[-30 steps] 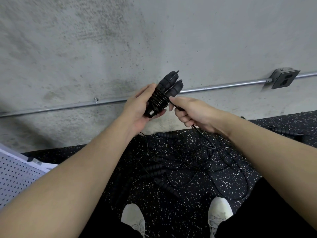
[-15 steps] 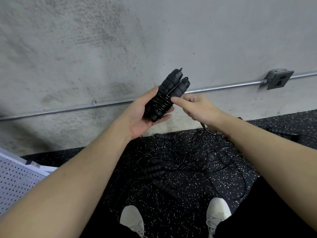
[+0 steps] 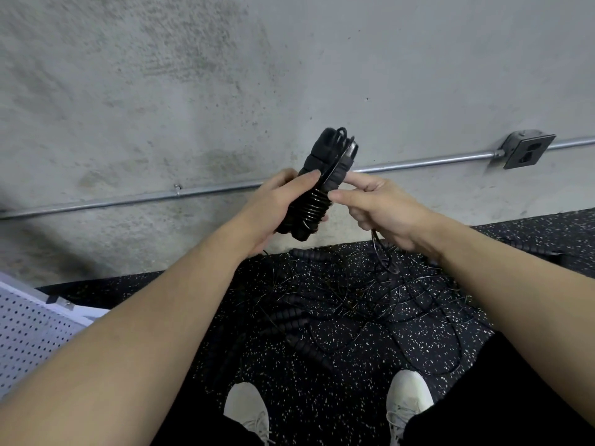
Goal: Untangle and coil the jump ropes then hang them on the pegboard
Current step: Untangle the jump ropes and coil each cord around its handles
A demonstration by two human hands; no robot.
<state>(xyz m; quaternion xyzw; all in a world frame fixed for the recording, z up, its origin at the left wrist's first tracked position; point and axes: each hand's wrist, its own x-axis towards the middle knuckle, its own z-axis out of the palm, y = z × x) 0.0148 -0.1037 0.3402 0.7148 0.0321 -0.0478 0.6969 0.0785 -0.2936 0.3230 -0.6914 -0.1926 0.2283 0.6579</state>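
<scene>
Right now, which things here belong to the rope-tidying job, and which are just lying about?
Job:
- black foam-handled jump rope bundle, held by left hand
- right hand, pinching its cord
- tangled black ropes on floor
- white perforated pegboard

Lying about:
- grey wall outlet box
- metal conduit pipe

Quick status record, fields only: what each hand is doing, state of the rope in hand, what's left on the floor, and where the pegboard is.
left hand: grips the paired jump rope handles, upright against the wall
right hand: pinches the cord at the handles
cord wrap: several turns around the handles' lower half
tangled jump ropes: lie on the speckled floor, ahead of the white shoes
pegboard: white, at lower left edge
hung so far: cannot tell
</scene>
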